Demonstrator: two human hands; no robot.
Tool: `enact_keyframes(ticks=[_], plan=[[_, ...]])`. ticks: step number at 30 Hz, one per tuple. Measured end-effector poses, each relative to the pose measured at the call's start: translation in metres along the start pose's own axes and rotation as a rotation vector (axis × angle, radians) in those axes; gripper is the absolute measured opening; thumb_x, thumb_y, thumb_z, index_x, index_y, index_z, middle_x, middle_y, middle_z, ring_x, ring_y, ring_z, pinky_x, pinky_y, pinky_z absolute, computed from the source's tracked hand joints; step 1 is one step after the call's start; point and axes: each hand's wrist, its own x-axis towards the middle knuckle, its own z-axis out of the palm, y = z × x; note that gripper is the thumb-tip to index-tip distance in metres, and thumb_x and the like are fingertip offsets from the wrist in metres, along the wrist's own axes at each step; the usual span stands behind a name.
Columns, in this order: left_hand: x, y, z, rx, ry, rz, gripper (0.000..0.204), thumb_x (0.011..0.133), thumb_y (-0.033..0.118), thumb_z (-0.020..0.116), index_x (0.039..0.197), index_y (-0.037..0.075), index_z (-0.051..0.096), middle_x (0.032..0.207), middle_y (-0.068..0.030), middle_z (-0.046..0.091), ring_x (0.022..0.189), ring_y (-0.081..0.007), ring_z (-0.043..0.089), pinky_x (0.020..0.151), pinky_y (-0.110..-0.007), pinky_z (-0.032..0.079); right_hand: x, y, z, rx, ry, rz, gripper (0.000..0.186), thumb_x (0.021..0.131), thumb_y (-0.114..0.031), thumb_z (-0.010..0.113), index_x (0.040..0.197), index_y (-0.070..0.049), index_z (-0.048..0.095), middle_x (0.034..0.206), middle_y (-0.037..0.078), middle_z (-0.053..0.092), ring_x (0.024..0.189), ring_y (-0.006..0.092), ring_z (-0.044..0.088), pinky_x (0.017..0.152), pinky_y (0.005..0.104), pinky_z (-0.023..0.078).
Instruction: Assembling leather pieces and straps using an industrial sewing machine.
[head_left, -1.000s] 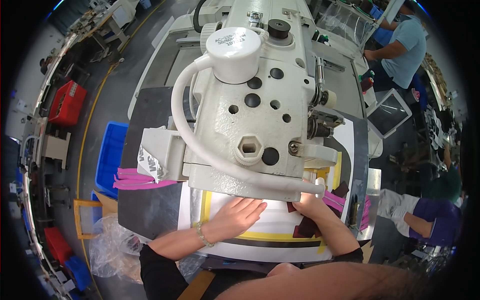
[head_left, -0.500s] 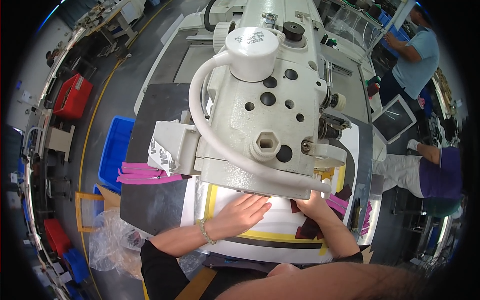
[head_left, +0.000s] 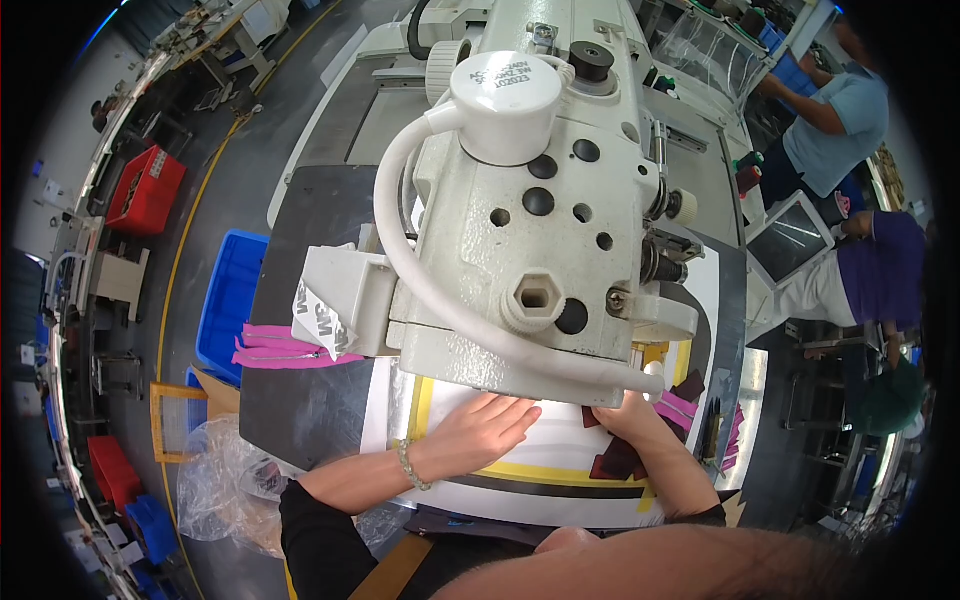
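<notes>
A large white sewing machine head (head_left: 540, 210) fills the middle of the view, with a white hose (head_left: 420, 270) curving over its side. My left hand (head_left: 480, 430) lies flat, fingers apart, on a white template plate with a yellow border (head_left: 520, 475) just under the machine. My right hand (head_left: 625, 415) presses down near the needle area, its fingertips on dark maroon fabric pieces (head_left: 615, 462). The machine hides the needle and part of my right hand's fingers. I wear a bead bracelet (head_left: 405, 465) on the left wrist.
Pink fabric strips (head_left: 280, 348) lie on the dark table (head_left: 300, 400) at left; more pink pieces (head_left: 680, 410) lie at right. A blue bin (head_left: 230, 300) and a red crate (head_left: 145, 190) stand on the floor at left. Clear plastic bag (head_left: 220, 480) hangs below. Two people work at far right.
My head has shifted, so the machine now sits lower and more central in view. Both hands stay on the plate and fabric under the machine.
</notes>
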Motion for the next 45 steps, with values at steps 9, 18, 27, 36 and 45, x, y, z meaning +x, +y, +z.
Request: enact_keyframes(ticks=[9, 18, 27, 36, 45], plan=[[0.003, 0.002, 0.001, 0.041, -0.002, -0.01, 0.031, 0.083, 0.011, 0.058, 0.11, -0.002, 0.061, 0.111, -0.0092, 0.06, 0.102, -0.0179, 0.057, 0.082, -0.028, 0.044, -0.003, 0.013, 0.006, -0.055, -0.054, -0.029, 0.03, 0.079, -0.007, 0.058, 0.108, -0.007, 0.066, 0.112, 0.01, 0.065, 0.105, 0.0282, 0.063, 0.092, 0.0423, 0.049], [0.004, 0.0, 0.005, 0.024, 0.044, -0.008, 0.027, 0.082, 0.011, 0.059, 0.106, -0.001, 0.063, 0.111, -0.0084, 0.063, 0.102, -0.018, 0.059, 0.08, -0.028, 0.046, -0.005, 0.015, 0.009, -0.081, -0.069, -0.043, 0.032, 0.077, -0.008, 0.06, 0.109, -0.006, 0.065, 0.111, 0.012, 0.065, 0.105, 0.0275, 0.063, 0.09, 0.0419, 0.05], [0.007, 0.003, 0.004, 0.093, 0.041, -0.021, 0.026, 0.08, 0.012, 0.061, 0.103, 0.0, 0.064, 0.106, -0.0072, 0.064, 0.1, -0.0172, 0.059, 0.082, -0.029, 0.046, 0.008, -0.004, 0.011, -0.284, -0.049, -0.276, 0.033, 0.074, -0.009, 0.062, 0.107, -0.004, 0.063, 0.111, 0.011, 0.064, 0.1, 0.0238, 0.064, 0.086, 0.0388, 0.05], [-0.004, -0.001, 0.012, 0.045, -0.071, -0.079, 0.041, 0.079, 0.023, 0.069, 0.116, 0.005, 0.063, 0.115, -0.0104, 0.061, 0.108, -0.028, 0.058, 0.095, -0.042, 0.043, 0.006, 0.009, 0.013, -0.318, -0.013, -0.248, 0.031, 0.076, -0.011, 0.061, 0.106, -0.004, 0.063, 0.111, 0.01, 0.064, 0.101, 0.0233, 0.062, 0.087, 0.0388, 0.049], [-0.009, -0.003, 0.017, 0.095, -0.084, -0.033, 0.036, 0.083, 0.021, 0.066, 0.116, 0.006, 0.062, 0.108, -0.0125, 0.063, 0.098, -0.0254, 0.062, 0.082, -0.038, 0.051, -0.002, 0.022, 0.017, -0.048, -0.012, -0.153, 0.032, 0.077, -0.011, 0.059, 0.107, -0.003, 0.066, 0.112, 0.012, 0.065, 0.102, 0.0248, 0.064, 0.081, 0.0355, 0.051]])
